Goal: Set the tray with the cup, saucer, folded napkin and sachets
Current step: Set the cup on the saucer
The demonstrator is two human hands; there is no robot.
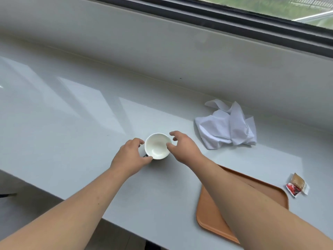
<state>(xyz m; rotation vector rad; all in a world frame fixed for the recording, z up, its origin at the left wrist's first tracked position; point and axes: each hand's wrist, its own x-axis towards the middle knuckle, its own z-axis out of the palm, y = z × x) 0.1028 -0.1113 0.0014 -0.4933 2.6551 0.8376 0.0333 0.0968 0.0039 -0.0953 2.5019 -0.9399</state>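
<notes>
Item: white cup (156,146) on grey counter (72,123), left of the unset tray (212,217).
Our left hand (128,156) clasps the cup's side; our right hand (182,147) has its thumb at the rim, grip not discernible. Risks we judge: an uneven lift tips the cup; our right forearm (243,192), crossing the tray, nudges it off the counter's near edge.

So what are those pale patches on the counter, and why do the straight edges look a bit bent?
Head view: the patches are window daylight glaring off the glossy counter; the wide-angle lens slightly bows the window frame and counter edge; shadows are soft, just a faint one under the cup; the napkin and sachets look reasonably sharp.
</notes>
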